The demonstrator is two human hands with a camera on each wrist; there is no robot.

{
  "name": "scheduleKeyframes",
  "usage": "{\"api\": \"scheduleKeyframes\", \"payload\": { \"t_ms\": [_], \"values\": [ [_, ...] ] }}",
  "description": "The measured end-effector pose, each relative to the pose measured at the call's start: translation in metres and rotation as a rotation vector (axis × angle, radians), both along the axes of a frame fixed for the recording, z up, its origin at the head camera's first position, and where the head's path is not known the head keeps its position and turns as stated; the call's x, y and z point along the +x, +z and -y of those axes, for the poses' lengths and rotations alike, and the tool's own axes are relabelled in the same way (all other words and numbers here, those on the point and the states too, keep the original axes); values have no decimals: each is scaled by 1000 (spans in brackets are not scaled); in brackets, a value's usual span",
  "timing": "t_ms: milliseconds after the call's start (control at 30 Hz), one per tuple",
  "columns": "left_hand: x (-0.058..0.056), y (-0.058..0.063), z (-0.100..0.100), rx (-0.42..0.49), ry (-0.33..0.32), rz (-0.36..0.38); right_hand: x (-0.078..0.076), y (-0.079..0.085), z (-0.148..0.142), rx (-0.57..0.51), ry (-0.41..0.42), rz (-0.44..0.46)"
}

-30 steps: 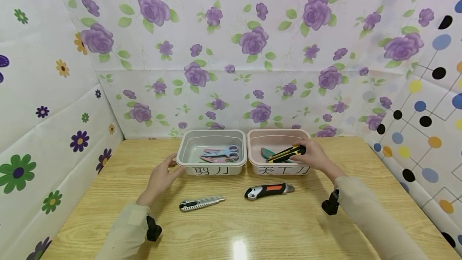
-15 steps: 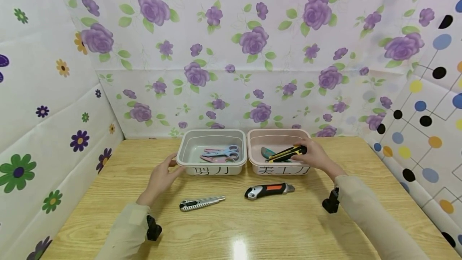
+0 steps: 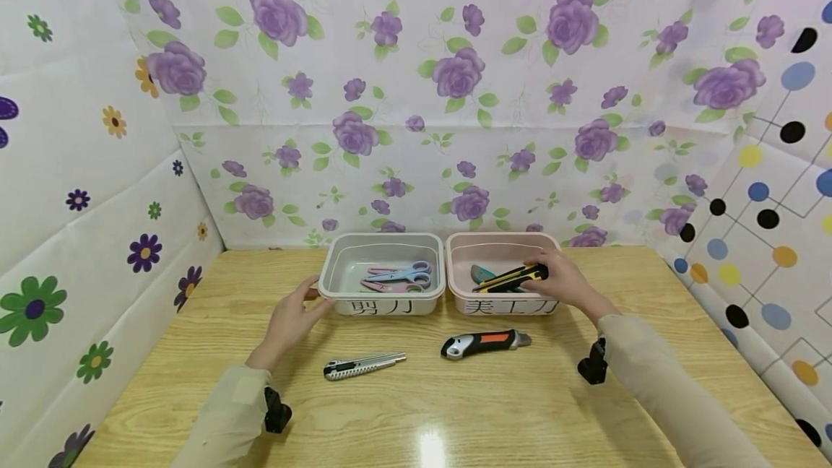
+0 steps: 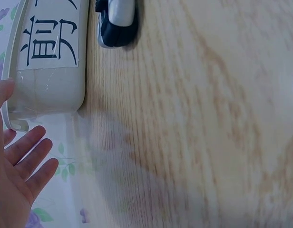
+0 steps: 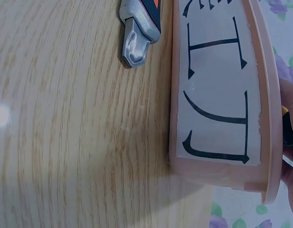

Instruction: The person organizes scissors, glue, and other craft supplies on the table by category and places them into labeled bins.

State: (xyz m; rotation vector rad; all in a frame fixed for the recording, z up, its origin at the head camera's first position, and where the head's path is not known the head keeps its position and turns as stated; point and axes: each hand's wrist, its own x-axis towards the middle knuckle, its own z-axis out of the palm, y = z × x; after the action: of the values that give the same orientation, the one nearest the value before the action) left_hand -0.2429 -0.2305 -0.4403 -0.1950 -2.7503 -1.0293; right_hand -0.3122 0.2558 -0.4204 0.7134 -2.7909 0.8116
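Being gripped in right hand (image 3: 567, 282), yellow-black cutter (image 3: 513, 280) is held inside pink bin (image 3: 503, 237). Grey bin (image 3: 383, 237) is touched at left side by left hand (image 3: 291, 322), fingers extended. Silver cutter (image 3: 364, 366) and orange-black cutter (image 3: 485, 344) are seen on bench (image 3: 370, 421).

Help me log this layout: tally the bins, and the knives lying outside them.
Bins: 2 (grey bin, pink bin)
Knives outside the bins: 2 (silver knife, black-and-orange knife)
Total: 4
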Motion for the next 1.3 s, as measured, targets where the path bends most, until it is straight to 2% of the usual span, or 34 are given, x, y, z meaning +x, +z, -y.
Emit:
{"api": "scheduleKeyframes", "payload": {
  "t_ms": [267,633,1167,1300],
  "values": [
    [-1,-1,1,-5,2,-7,0,1,3,-12,11,9],
    [-1,-1,1,-12,3,-18,-3,-3,3,11,35,-31],
    [-2,-2,1,-10,-3,-22,-3,-3,2,27,22,-34],
    [-2,-3,1,-11,-1,-24,-2,-3,1,2,28,-45]
  ]
}}
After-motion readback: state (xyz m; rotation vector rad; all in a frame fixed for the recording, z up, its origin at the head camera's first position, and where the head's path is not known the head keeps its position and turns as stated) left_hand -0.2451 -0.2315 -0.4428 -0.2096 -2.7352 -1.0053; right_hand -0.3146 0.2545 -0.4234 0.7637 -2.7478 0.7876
